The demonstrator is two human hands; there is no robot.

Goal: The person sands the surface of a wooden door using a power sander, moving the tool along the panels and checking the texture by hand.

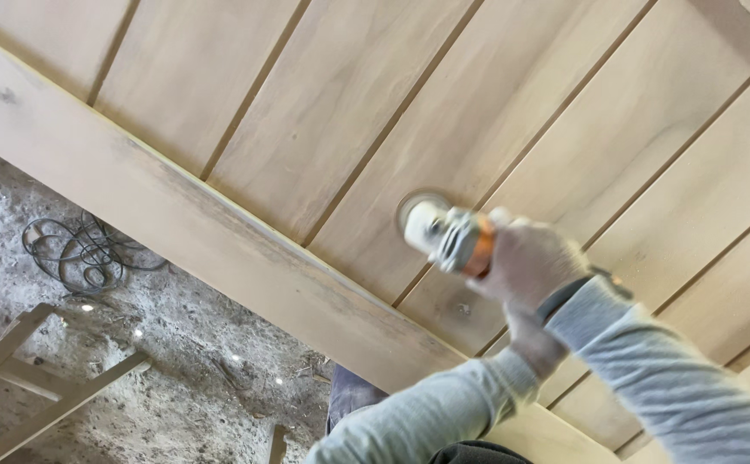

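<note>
The person stood over a big wooden panel (323, 112) of grooved boards set in a broad frame rail (177, 215), running a small grinder (444, 234) with a round sanding disc (415, 209) over it. The grinder sat on one board near the panel's lower edge, just above the rail, disc down on the wood. The right hand (530, 262) was wrapped tight around the orange-banded body, its grip clamped on the grinder. The left hand (534, 344) sat just under the right wrist; it looked to be bracing it, but I could not tell whether its fingers were closed or spread, as blur and the sleeve hid them.

To do this well, I judged, the disc should stay flat and keep moving along the grain, with light, even pressure, and should not dip into the dark grooves (439, 262) on either side of the board, where an edge could gouge.

Below the panel's lower edge lay a rough, dusty floor (177, 344). A coil of dark cable (83, 253) lay there, well apart from the hands, and pale timber pieces (40, 378) stood in the lower left corner. Nothing lay on the panel in the disc's way.
</note>
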